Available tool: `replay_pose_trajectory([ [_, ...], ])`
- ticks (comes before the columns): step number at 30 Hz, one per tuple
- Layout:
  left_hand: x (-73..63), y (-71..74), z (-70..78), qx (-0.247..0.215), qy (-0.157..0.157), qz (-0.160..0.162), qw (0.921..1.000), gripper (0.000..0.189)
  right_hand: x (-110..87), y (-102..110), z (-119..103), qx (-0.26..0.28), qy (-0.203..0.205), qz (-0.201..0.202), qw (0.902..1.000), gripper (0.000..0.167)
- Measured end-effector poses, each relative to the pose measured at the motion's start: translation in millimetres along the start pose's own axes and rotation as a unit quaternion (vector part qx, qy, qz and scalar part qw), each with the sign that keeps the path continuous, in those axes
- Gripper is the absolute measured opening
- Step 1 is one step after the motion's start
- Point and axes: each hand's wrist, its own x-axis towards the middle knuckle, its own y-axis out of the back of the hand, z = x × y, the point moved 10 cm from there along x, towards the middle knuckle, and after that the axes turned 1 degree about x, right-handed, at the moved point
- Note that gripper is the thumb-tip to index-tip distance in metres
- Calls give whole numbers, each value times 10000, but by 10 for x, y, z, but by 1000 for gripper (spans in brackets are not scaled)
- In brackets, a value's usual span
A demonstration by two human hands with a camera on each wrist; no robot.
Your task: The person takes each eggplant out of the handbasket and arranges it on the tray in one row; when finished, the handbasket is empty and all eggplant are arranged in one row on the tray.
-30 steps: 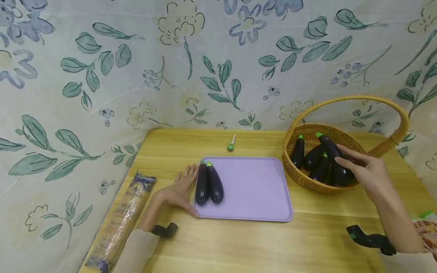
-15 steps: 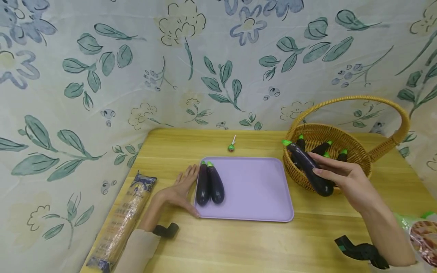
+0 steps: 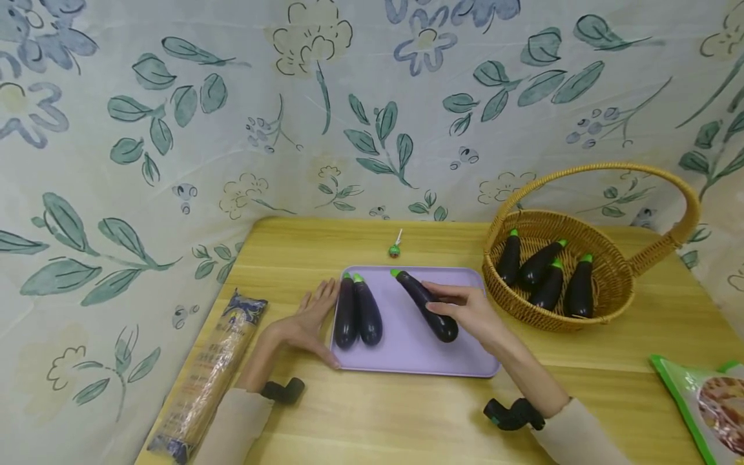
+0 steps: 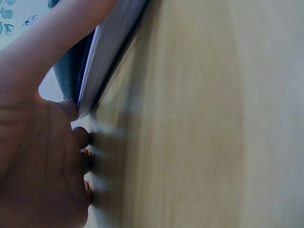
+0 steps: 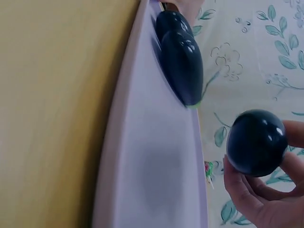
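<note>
My right hand (image 3: 467, 313) holds a dark purple eggplant (image 3: 427, 307) above the lilac tray (image 3: 401, 358), its green stem end pointing up and left. In the right wrist view the rounded end of this eggplant (image 5: 257, 143) shows between thumb and fingers, raised over the tray. Two more eggplants (image 3: 367, 313) lie side by side at the tray's left end. My left hand (image 3: 299, 328) rests at the tray's left edge with fingers spread and thumb at the near corner. The left wrist view shows the left palm (image 4: 38, 156) beside the tray's wall (image 4: 107, 57).
A wicker basket (image 3: 624, 307) with a tall handle stands right of the tray, holding several eggplants (image 3: 579, 290). A long clear packet (image 3: 212, 381) lies at the left. Behind the tray is a green lollipop (image 3: 394, 250). A green-edged bag (image 3: 697, 400) sits at the front right.
My right hand has lifted an eggplant out of the basket and carried it left over the tray. The left hand has stayed at the tray's edge.
</note>
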Motion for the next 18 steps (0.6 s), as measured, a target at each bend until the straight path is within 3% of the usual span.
replay_pose_trajectory([
  [8,11,-3,-28,7,7,11,10000,162,270,-427,21,320,-285,432,9981,47],
  [18,10,-6,-38,-46,-61,-1,10000,161,410,-657,73,141,-318,686,9970,43],
])
